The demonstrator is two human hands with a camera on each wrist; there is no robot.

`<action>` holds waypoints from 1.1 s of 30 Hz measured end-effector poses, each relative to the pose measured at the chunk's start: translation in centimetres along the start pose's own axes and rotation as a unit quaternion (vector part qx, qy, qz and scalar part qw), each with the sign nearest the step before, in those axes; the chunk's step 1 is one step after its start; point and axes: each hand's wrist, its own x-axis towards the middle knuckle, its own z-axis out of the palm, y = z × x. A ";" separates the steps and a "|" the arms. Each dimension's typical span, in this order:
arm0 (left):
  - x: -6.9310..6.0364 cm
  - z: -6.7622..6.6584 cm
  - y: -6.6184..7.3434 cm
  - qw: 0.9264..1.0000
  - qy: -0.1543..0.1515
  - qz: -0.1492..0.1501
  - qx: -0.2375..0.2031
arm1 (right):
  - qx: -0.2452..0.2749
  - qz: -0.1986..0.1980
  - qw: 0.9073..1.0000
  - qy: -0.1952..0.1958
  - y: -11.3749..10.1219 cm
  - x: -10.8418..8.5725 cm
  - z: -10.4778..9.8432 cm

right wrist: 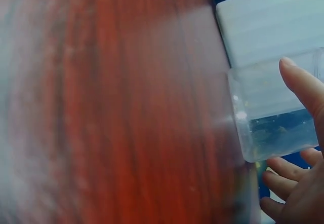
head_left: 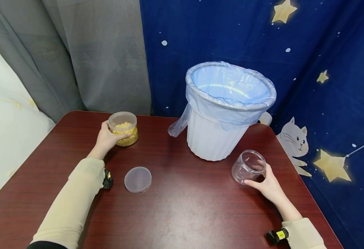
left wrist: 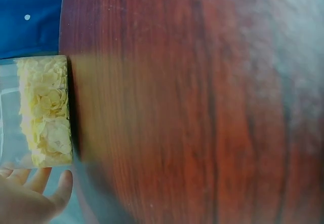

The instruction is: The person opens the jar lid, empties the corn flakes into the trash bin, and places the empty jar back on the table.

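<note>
My left hand (head_left: 108,138) reaches around the left side of a clear round jar (head_left: 133,136) partly filled with yellow flakes. In the left wrist view, its fingers (left wrist: 38,181) meet the jar's side while the thumb stands off. Toward the right edge of the table, a clear jar (head_left: 242,169) with no visible contents stands uncovered. Around its near right side is my right hand (head_left: 267,183), thumb across the front. The right wrist view shows that hand's fingers (right wrist: 278,183) spread beside the jar; firm contact is hard to make out.
A round translucent lid (head_left: 138,180) lies flat on the dark red wooden table (head_left: 182,214), nearer me than the flake jar. Between the jars, toward the back, stands a white ribbed bin (head_left: 211,135) lined with a thin plastic bag (head_left: 182,121). Curtains hang behind the table.
</note>
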 end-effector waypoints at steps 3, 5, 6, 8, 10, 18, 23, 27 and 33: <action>-0.1 0.0 -0.1 1.000 -0.003 -0.001 0.002 | -0.005 -0.007 1.000 -0.004 -0.2 -0.1 -0.4; -0.1 0.0 -0.1 1.000 -0.007 0.001 0.004 | -0.007 -0.006 1.000 -0.008 -0.4 -0.1 -0.9; -0.1 0.0 -0.1 1.000 -0.009 0.002 0.005 | -0.001 -0.005 1.000 -0.012 -0.5 -0.1 -1.1; -0.1 0.0 0.0 1.000 -0.011 0.005 0.006 | 0.001 -0.001 1.000 -0.019 -0.7 -0.1 -1.7; 0.0 0.1 0.1 1.000 -0.014 0.010 0.006 | 0.000 0.001 1.000 -0.027 -1.0 -0.1 -2.3; -0.2 0.3 1.2 0.999 -0.023 0.027 0.007 | -0.023 -0.031 0.999 -0.034 -2.6 -0.3 -4.2; -0.5 0.4 2.0 0.998 -0.029 0.052 0.014 | -0.028 -0.052 0.998 -0.024 -4.1 -0.3 -5.4; -0.9 0.6 2.8 0.997 -0.039 0.067 0.008 | -0.029 -0.073 0.997 -0.015 -5.3 -0.2 -6.0; -1.7 1.1 3.9 0.995 -0.052 0.079 0.000 | -0.036 -0.104 0.994 0.001 -7.0 0.0 -6.3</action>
